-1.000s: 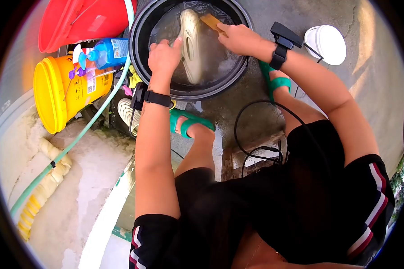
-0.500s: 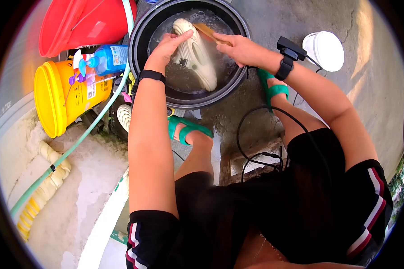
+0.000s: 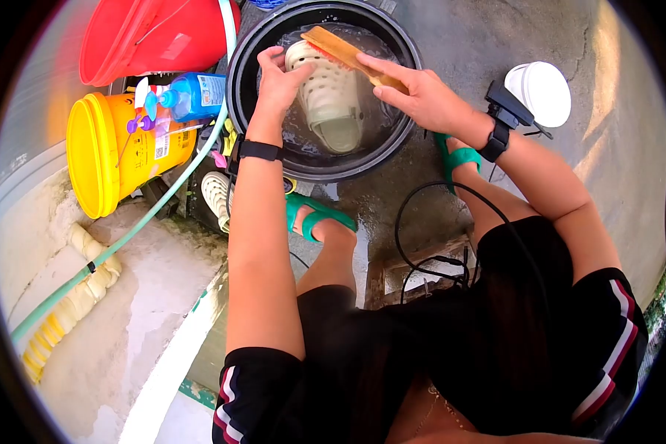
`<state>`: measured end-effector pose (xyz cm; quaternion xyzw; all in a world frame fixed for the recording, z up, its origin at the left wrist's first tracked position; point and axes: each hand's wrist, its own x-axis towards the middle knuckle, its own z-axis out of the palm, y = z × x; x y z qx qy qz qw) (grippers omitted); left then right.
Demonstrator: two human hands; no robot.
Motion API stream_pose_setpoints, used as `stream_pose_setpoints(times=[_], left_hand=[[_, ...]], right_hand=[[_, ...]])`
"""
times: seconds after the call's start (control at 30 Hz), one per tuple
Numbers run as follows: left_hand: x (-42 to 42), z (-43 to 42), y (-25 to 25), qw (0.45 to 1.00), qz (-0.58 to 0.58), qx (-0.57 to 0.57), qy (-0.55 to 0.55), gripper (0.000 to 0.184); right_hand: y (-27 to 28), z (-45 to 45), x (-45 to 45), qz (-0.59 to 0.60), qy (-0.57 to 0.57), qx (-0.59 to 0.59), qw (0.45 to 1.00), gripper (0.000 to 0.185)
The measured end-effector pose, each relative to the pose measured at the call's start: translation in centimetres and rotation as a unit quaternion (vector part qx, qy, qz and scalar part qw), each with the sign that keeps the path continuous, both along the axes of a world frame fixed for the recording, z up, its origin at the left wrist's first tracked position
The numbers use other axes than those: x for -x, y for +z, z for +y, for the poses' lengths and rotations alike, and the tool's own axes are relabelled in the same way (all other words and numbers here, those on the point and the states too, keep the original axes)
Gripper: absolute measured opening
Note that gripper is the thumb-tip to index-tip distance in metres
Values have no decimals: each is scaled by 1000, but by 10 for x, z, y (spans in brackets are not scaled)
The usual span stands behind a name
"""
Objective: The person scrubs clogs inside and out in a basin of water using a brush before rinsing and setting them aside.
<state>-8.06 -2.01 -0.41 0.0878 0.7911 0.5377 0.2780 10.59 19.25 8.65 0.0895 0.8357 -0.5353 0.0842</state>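
A cream clog (image 3: 329, 96) with a holed upper lies in murky water inside a black tub (image 3: 322, 172), its toe away from me. My left hand (image 3: 277, 85) is at the clog's left side, fingers apart, the thumb over the shoe's edge. My right hand (image 3: 422, 96) is closed around the handle of a wooden scrub brush (image 3: 340, 48). The brush's reddish bristles face down at the toe of the clog; whether they touch it I cannot tell.
To the left stand a red bucket (image 3: 155, 41), a yellow bucket (image 3: 100, 155) and a blue pump bottle (image 3: 196, 98). A pale green hose (image 3: 155, 211) runs past them. Another cream clog (image 3: 216, 196) sits beside the tub. At right is a white bucket (image 3: 544, 92); a black cable (image 3: 407, 207) loops near my legs.
The clog has turned from its side to upper-side up. My left hand has loosened, its fingers spreading. The brush has shifted over the toe, with its bristles now showing.
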Motion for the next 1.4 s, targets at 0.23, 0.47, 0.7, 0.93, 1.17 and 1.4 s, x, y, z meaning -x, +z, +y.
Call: stream_pose_setpoints(times=[0.23,0.47,0.7,0.93,1.17,1.4], left_hand=[[-1,-17,23,967,-145,-177,-115,67],[-13,-25,41,972,-149,-150,-102,58],[-15,-19,32,976,-114,-163,-87,53],[-19,-12,34,984,-86,-122,-101,55],[-13,-39,31,979,-133,-152,-40,54],[-21,-29,39,972,-146,-173,-59,57]], right_hand=[[-19,13,-22,-76,-49,180,980,56],[-30,-10,-11,40,84,25,995,61],[-12,-16,27,87,170,-72,979,63],[-28,-1,-7,103,108,-58,987,62],[-54,10,-16,158,142,-83,974,62],[-16,-11,21,85,138,-55,985,59]])
